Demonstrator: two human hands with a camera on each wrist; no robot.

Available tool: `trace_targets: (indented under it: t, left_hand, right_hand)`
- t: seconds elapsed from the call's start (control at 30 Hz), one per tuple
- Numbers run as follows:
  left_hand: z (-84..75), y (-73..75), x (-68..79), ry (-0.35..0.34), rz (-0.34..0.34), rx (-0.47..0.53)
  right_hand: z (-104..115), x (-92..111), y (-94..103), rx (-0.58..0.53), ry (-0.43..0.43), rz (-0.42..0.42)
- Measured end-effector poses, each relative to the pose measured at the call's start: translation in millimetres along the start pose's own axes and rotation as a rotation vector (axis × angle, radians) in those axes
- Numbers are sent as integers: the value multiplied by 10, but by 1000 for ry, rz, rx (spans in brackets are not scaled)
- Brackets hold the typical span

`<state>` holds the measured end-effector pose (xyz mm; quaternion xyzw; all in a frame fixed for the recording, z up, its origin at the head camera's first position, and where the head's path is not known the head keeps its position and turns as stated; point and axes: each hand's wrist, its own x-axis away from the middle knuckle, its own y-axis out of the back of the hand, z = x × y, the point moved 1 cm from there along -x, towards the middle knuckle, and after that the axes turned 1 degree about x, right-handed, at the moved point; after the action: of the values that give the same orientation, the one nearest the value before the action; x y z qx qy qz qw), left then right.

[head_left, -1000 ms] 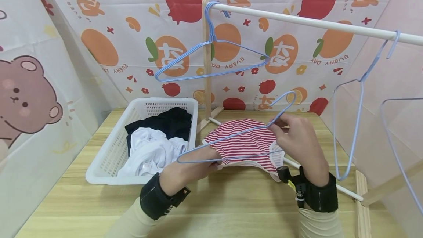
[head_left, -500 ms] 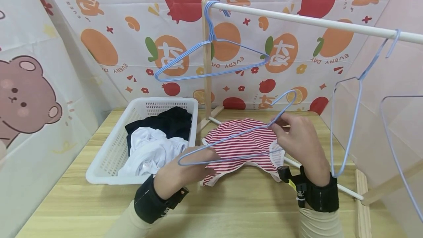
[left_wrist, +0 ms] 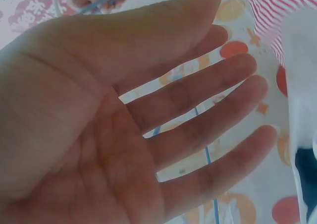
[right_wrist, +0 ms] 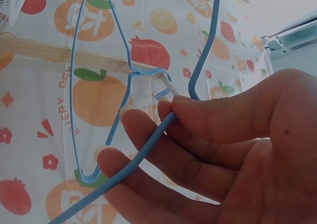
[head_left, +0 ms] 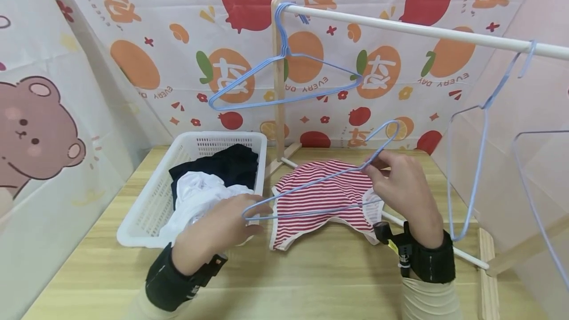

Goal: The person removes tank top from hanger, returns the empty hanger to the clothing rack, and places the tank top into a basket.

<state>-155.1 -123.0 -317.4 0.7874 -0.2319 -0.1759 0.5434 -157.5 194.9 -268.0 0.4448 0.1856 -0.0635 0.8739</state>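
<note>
My right hand [head_left: 402, 186] pinches a blue wire hanger [head_left: 306, 185] near the base of its hook, with thumb and fingers on the wire in the right wrist view. Under the hanger, a red-and-white striped garment [head_left: 320, 196] lies spread on the wooden table. In the head view, the hanger's right end is hidden by my right hand. My left hand [head_left: 224, 223] is between the white basket [head_left: 129, 223] and the garment, behind the hanger's left tip; whether they touch I cannot tell. The left wrist view has its fingers [left_wrist: 208, 95] extended and spread, holding nothing.
White clothes [head_left: 195, 196] and black clothes [head_left: 228, 164] lie in the basket. Above the table runs a white rail [head_left: 400, 24] on a wooden post [head_left: 279, 127]. Several blue hangers [head_left: 284, 105] hang bunched at its left end, another hanger [head_left: 480, 162] at the right.
My left hand has come out from the striped garment and moved left toward the basket, uncovering the garment's lower left corner. The right hand holds the hanger in nearly the same place.
</note>
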Motion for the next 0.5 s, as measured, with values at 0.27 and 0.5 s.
trace_targets:
  t: [0.27,0.5]
  left_hand:
    - [195,37,189,35,-27,-34]
    - [391,29,409,98,-39,-73]
  right_hand:
    - [-16,-4,2,7,-7,9]
    - [-21,-17,-14,-10,6,12]
